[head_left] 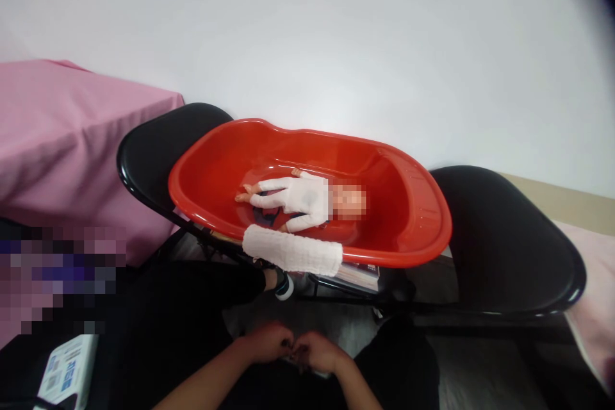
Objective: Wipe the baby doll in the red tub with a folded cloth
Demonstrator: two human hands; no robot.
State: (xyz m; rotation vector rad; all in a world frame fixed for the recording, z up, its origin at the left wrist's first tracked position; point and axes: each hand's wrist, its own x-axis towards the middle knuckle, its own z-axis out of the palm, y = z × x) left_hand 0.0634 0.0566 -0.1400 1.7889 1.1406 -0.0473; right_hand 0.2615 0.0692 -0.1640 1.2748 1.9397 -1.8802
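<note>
The left hand [271,341] and the right hand [319,351] meet low over the person's dark-clad lap, fingers curled inward and fingertips close together; something small may be pinched between them, but the area is too dark and blurred to tell what, or how firmly either hand grips. Neither hand touches the tub [435,218], which lies ahead, beyond the knees. The step in hand seems to be small fingerwork or waiting in the lap, rather than any handling inside the tub. A pale folded cloth [293,251] hangs over the tub's near edge, around the middle and slightly to the left. Behind it, the doll [307,195], in white clothes, lies face up on the tub floor, feet toward the left end and head toward the right. Any move to the doll would call for parting the hands and reaching forward over the near edge, taking care not to drag the cloth off. A black chair [163,141] stands at the tub's left end and another chair [509,243] at its right; thick books [355,277] lie below the near edge.
</note>
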